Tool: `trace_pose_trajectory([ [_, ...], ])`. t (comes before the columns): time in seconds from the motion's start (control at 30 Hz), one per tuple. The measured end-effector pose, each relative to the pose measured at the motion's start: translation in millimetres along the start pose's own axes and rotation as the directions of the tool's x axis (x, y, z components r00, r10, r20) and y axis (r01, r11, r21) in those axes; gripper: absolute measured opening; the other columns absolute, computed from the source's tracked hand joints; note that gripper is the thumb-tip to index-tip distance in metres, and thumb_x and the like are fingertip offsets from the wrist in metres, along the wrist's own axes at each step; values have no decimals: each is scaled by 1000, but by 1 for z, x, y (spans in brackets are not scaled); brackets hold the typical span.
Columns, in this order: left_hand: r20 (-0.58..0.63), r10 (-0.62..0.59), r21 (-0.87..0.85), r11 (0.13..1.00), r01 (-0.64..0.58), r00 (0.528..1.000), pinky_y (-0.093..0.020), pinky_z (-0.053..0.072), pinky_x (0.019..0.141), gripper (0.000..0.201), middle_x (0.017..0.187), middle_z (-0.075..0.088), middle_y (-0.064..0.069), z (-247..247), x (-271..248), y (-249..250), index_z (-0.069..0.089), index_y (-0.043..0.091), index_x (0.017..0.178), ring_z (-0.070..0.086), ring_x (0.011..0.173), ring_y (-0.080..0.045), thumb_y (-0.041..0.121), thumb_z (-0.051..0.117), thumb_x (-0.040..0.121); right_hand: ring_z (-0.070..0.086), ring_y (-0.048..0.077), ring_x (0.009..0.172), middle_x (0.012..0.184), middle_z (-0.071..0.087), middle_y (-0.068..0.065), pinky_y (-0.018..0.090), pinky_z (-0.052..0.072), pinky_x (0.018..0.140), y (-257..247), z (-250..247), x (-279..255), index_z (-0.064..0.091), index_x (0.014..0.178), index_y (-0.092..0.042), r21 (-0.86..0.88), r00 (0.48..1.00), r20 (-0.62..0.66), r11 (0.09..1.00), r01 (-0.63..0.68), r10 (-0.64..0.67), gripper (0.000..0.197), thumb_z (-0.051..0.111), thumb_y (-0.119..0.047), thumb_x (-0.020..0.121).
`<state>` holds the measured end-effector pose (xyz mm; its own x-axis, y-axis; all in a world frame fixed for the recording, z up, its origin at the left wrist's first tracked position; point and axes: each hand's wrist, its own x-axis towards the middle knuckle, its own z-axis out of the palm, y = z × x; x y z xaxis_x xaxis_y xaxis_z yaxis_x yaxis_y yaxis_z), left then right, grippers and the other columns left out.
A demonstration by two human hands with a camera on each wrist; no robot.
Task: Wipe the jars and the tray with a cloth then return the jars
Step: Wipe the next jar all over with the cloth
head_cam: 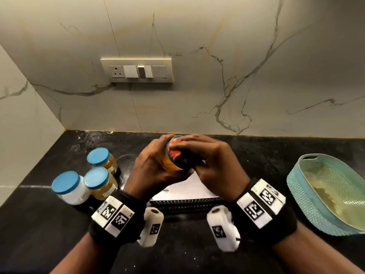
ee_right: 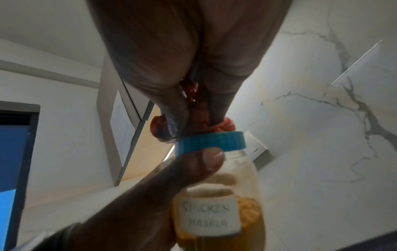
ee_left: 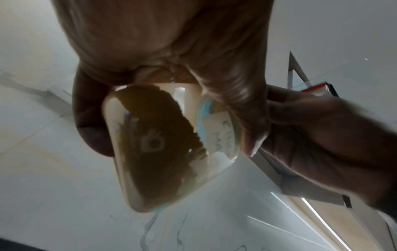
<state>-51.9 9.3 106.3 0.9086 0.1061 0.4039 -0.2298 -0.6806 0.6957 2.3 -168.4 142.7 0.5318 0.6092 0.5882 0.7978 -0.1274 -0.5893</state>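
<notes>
My left hand (head_cam: 156,167) grips a clear jar (head_cam: 171,164) of yellow-orange powder, tilted, above the tray (head_cam: 187,201). The jar (ee_right: 217,203) has a blue lid (ee_right: 210,141) and a label reading "Chicken Masala". My right hand (head_cam: 209,161) holds a bunched orange cloth (head_cam: 174,152) and presses it onto the lid. In the right wrist view the cloth (ee_right: 197,118) is pinched between my fingers, right on top of the lid. The left wrist view shows the jar (ee_left: 154,144) from below, wrapped by my left fingers. The tray is black and perforated, with a pale bottom.
Three more blue-lidded jars stand on the black counter at left: two with yellowish contents (head_cam: 99,158) (head_cam: 97,179) and one with white contents (head_cam: 67,183). A teal woven basket (head_cam: 296,186) sits at right. A switch panel (head_cam: 136,70) is on the marble wall behind.
</notes>
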Motion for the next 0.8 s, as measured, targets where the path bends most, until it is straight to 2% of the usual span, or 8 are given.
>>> trace_pose_trajectory([
  [0.07, 20, -24, -62, 998, 25, 1000, -44, 56, 89, 76, 117, 68, 6, -3, -3, -4, 59, 25, 131, 66, 108, -15, 57, 82, 67, 63, 8, 117, 120, 70, -1, 29, 50, 102, 3, -5, -14, 74, 116, -12, 27, 998, 59, 1000, 8, -9, 39, 72, 9, 83],
  [0.13, 41, -42, -106, 993, 47, 998, -43, 57, 89, 78, 119, 68, 7, 0, -7, -7, 57, 24, 132, 66, 109, -15, 60, 83, 68, 63, 8, 116, 120, 70, -3, 29, 50, 101, 12, -12, -21, 73, 117, -15, -41, 996, 91, 999, 7, -3, 35, 72, 1, 86],
  [0.23, 57, -53, -150, 987, 61, 997, -42, 57, 89, 75, 119, 68, 9, 9, -11, -2, 57, 30, 132, 67, 108, -14, 55, 85, 67, 64, 13, 113, 117, 71, 0, 25, 47, 102, 20, -13, -10, 73, 116, -13, -167, 999, 30, 985, -31, 37, 36, 63, 0, 83],
  [0.33, 50, -42, -138, 989, 49, 998, -41, 57, 90, 73, 117, 68, 12, 8, -8, 5, 57, 31, 131, 66, 107, -11, 54, 82, 66, 66, 17, 110, 115, 72, 4, 25, 49, 100, 7, -1, 8, 73, 114, -9, -139, 1000, 3, 990, -8, 9, 35, 60, -2, 83],
  [0.43, 32, -46, -145, 988, 50, 998, -42, 57, 91, 73, 117, 69, 11, -1, -7, 0, 58, 28, 129, 67, 108, -10, 54, 81, 65, 65, 15, 112, 118, 71, 3, 28, 50, 100, -5, 2, -2, 72, 117, -10, -100, 995, 74, 993, 66, -59, 40, 69, 8, 81],
  [0.57, 69, -122, -159, 978, 132, 990, -41, 58, 91, 80, 119, 69, 10, 0, -13, -6, 56, 29, 131, 67, 109, -9, 64, 81, 63, 66, 9, 106, 114, 71, -1, 29, 51, 96, 12, -25, -15, 73, 115, -12, -110, 979, 205, 994, 22, 1, 32, 70, -2, 85],
  [0.7, 49, -201, -220, 953, 207, 978, -36, 58, 93, 75, 116, 69, 12, 4, -13, -4, 56, 35, 125, 66, 109, -6, 63, 82, 60, 67, 16, 91, 102, 71, -6, 36, 55, 83, 24, -39, -12, 72, 117, -15, -7, 984, 53, 986, -169, 170, 33, 62, -1, 88],
  [0.8, 96, -278, -321, 900, 294, 956, -33, 57, 93, 76, 116, 71, 8, 1, -12, -3, 57, 34, 125, 68, 110, -11, 59, 86, 59, 69, 22, 93, 108, 72, 4, 37, 59, 81, 20, -37, -11, 69, 122, -15, 211, 954, -42, 936, -281, 296, 37, 63, 5, 91],
])
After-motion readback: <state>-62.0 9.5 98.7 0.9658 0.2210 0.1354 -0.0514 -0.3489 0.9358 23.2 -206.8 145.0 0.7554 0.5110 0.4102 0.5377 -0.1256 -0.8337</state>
